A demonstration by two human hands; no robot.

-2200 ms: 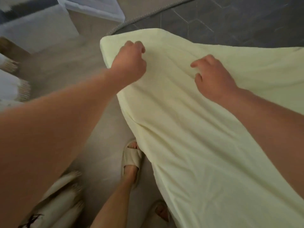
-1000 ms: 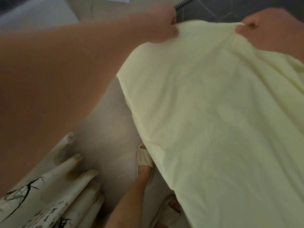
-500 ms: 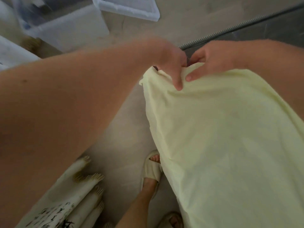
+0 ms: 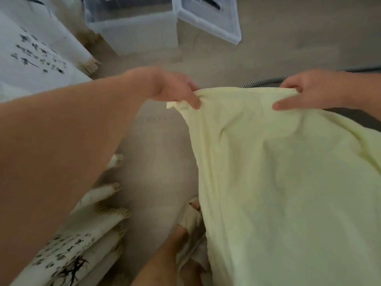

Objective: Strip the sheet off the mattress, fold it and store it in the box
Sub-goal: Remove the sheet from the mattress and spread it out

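While I stand at the corner of the dark mattress [image 4: 358, 118], my left hand [image 4: 175, 89] pinches the top edge of the pale yellow sheet [image 4: 288, 182] near its corner, thumb on the near face, and my right hand [image 4: 309, 93] pinches the same edge further right. The sheet hangs from both grips and drapes down over my legs, partly covering one sandal [image 4: 191, 219]. The clear box [image 4: 134, 32] sits open on the floor [image 4: 278, 48] well ahead, its lid [image 4: 208, 17] just beside it.
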